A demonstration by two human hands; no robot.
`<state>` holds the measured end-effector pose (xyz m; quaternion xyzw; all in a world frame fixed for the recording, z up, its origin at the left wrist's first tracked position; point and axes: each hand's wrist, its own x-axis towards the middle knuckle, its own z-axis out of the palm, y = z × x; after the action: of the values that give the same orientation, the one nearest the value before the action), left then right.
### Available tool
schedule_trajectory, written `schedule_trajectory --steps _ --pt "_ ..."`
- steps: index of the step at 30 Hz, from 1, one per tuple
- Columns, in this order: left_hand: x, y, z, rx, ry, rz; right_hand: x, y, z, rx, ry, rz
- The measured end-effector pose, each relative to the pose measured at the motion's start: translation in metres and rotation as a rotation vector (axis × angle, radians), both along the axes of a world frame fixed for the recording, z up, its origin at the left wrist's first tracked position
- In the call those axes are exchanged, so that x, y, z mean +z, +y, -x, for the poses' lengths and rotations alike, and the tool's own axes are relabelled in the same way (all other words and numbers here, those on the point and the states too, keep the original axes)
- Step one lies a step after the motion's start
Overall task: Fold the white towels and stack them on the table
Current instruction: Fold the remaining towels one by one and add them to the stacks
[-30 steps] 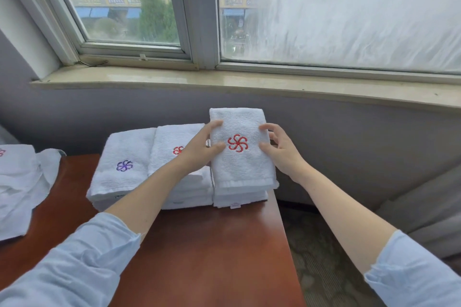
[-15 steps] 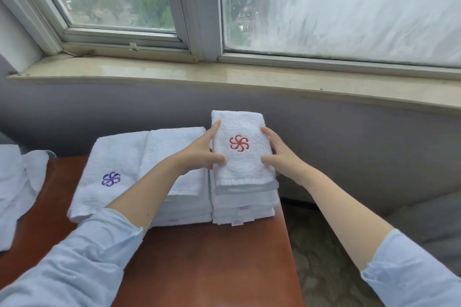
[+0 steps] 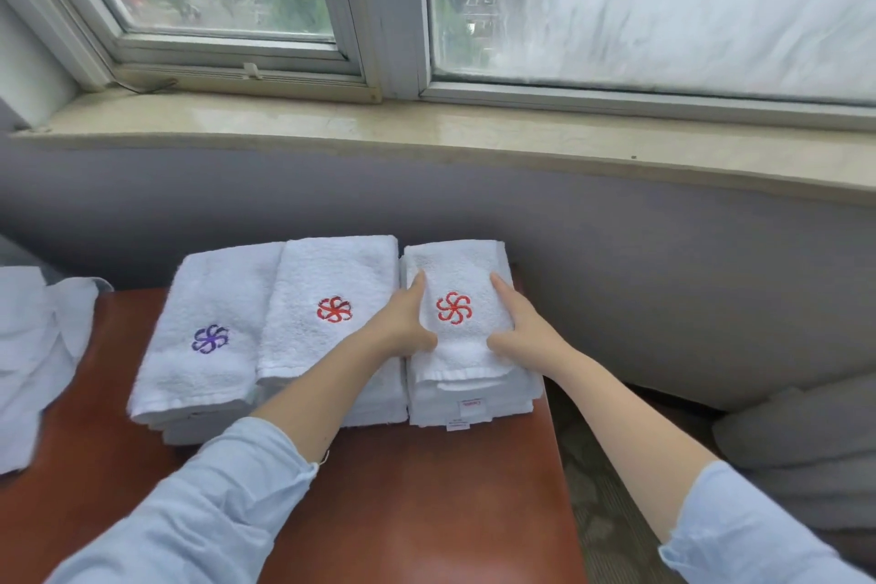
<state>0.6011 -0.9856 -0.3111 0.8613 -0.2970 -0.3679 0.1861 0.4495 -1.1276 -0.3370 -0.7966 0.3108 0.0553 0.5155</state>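
in the head view, three stacks of folded white towels point(image 3: 327, 280) are seen side by side at the far edge of the table point(image 3: 426, 512). the top towel point(image 3: 455, 270) of the right stack is pressed between the left hand point(image 3: 403, 327) and the right hand point(image 3: 519, 330). the fingers point(image 3: 419, 287) are kept together and laid flat along its sides. the unfolded towels point(image 3: 28, 346) at the left are judged to be left to fold.

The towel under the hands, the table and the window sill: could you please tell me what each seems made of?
Towel: likely cotton terry, matte; its looped pile shows. Table: probably wood or veneer, reddish-brown, semi-gloss; soft sheen. Window sill: seemingly polished stone, beige; it reflects light.
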Motion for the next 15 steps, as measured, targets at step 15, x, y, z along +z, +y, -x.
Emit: schedule_trajectory --steps 15 --pt "0.036 0.088 0.058 -0.306 -0.563 0.063 0.059 0.064 0.031 0.530 0.065 0.931"
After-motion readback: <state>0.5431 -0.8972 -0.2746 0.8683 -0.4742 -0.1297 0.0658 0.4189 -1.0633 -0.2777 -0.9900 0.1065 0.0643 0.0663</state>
